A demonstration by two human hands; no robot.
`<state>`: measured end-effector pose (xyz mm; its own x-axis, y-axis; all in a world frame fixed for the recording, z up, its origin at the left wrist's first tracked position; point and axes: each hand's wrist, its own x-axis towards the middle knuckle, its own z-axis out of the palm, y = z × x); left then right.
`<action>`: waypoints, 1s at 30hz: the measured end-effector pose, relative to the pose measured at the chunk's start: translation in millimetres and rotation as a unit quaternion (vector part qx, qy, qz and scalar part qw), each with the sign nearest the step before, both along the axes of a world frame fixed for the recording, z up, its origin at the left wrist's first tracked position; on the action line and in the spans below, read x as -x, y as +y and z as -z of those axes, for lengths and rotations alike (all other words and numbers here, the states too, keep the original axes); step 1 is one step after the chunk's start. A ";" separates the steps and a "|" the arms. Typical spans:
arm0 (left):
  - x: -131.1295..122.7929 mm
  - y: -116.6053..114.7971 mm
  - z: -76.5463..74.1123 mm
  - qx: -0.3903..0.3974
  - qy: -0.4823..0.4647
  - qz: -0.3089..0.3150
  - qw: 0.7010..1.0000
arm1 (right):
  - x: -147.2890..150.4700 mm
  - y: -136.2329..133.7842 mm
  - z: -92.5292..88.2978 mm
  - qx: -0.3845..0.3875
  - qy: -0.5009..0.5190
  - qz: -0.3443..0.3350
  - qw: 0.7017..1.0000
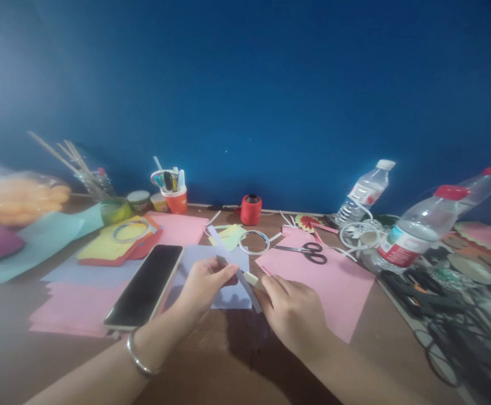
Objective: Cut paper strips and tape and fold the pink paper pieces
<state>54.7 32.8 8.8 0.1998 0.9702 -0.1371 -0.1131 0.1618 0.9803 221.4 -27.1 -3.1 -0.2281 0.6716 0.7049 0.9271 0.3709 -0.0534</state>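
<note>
Between the thumb and fingers of my left hand (201,284) is a narrow lavender paper strip (219,242), held slanting over the table. My right hand (294,315) is closed around a pale, whitish stick-like tool (254,280), whose end meets the strip close to my left fingertips. Its exact kind is hidden by my fingers. Below both hands lies a lavender sheet of paper (232,301). A pink sheet (334,292) spreads beside my right hand, with black-handled scissors (315,256) on it. To the left of my left hand rests a phone (148,284) with a dark screen.
Behind my hands are a tape roll (254,253) and a red thread spool (251,210). An orange cup of pens (175,201) stands by the blue wall (245,101). Plastic bottles (418,230) and cluttered tools (443,320) occupy the right; coloured papers (102,243) cover the left.
</note>
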 end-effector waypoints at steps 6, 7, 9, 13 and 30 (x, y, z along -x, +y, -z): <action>-0.5 -0.4 1.4 -0.007 -0.001 0.006 1.000 | 1.0 0.6 -0.5 -0.010 0.000 0.002 1.000; -0.6 -0.7 1.7 -0.008 0.000 0.008 1.000 | 1.3 0.5 -0.7 -0.011 0.000 0.002 1.000; -0.9 -1.8 2.4 -0.010 0.002 0.010 1.000 | 1.6 0.3 -1.0 -0.010 0.000 0.004 1.000; -0.8 -2.8 3.8 -0.014 0.011 0.015 1.000 | 1.2 -0.2 -1.3 -0.009 0.000 0.005 1.000; -1.5 -3.9 2.3 -0.028 0.016 0.025 0.999 | 0.9 0.0 -1.0 -0.003 0.008 0.002 1.000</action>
<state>56.2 28.9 6.5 0.2450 0.9654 -0.0900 -0.0752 0.1114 0.9909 220.5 -27.1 -2.1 -0.2138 0.6686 0.7122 0.9280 0.3668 -0.0658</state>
